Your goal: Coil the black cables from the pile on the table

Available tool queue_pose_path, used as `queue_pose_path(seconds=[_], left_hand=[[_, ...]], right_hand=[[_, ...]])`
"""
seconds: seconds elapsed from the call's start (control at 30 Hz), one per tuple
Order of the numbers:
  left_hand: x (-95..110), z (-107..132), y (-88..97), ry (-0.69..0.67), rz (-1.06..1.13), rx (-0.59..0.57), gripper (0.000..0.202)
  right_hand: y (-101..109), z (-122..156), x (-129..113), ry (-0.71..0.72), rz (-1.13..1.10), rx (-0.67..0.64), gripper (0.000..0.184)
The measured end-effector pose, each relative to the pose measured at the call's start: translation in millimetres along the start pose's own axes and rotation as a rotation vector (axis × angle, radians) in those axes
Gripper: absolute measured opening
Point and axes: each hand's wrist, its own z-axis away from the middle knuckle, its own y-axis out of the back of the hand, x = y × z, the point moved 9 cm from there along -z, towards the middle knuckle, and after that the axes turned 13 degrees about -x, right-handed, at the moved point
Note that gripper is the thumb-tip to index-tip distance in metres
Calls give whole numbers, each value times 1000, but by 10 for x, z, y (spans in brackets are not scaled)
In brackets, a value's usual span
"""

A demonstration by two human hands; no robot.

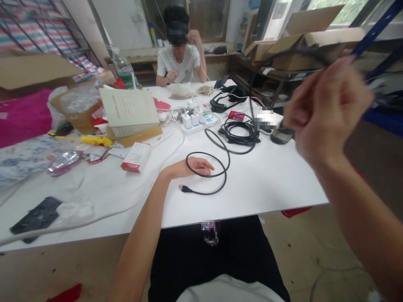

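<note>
A thin black cable lies in loose loops on the white table, one plug end near the front edge. My left hand rests flat on the table with its fingers stretched out over one loop of that cable. Raised high at the right is my right hand, blurred, its fingers pinched shut on the same black cable, which runs up from the table and away to the upper left of the hand.
A coiled black cable, a white power strip with chargers, a red-and-white box, a booklet and clutter lie on the table. Another person sits at the far side. Cardboard boxes stand at the right.
</note>
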Motion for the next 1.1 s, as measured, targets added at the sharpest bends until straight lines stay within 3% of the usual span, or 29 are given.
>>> queue_pose_path(seconds=[0.03, 0.1, 0.17, 0.27, 0.4, 0.53, 0.63, 0.83, 0.93, 1.1], left_hand=[[-56, 26, 94, -3, 60, 72, 51], [-173, 96, 269, -9, 149, 187, 54], [-262, 171, 412, -4, 158, 263, 52], [-302, 243, 516, 16, 95, 314, 47], [-243, 245, 505, 18, 93, 369, 45], [-202, 287, 546, 38, 59, 477, 44], [-206, 390, 701, 14, 9, 611, 39], [-432, 598, 1068, -153, 311, 988, 33], [-438, 509, 1054, -196, 315, 986, 44], [-239, 288, 866, -204, 12, 830, 45]], right_hand=[[-269, 152, 16, -7, 30, -113, 48], [-904, 550, 134, -60, 134, -475, 40], [-1403, 989, 213, 14, 214, -765, 34], [-1835, 1430, 360, 168, 323, -971, 32], [-2159, 1621, 624, 188, 420, -1124, 43], [-2366, 1664, 734, 201, 452, -1231, 60], [-2431, 1676, 797, 212, 475, -1239, 71], [-2398, 1687, 917, 165, 453, -1198, 73], [-2348, 1688, 901, 160, 390, -1176, 76], [-2126, 1517, 1000, 96, 191, -1007, 70]])
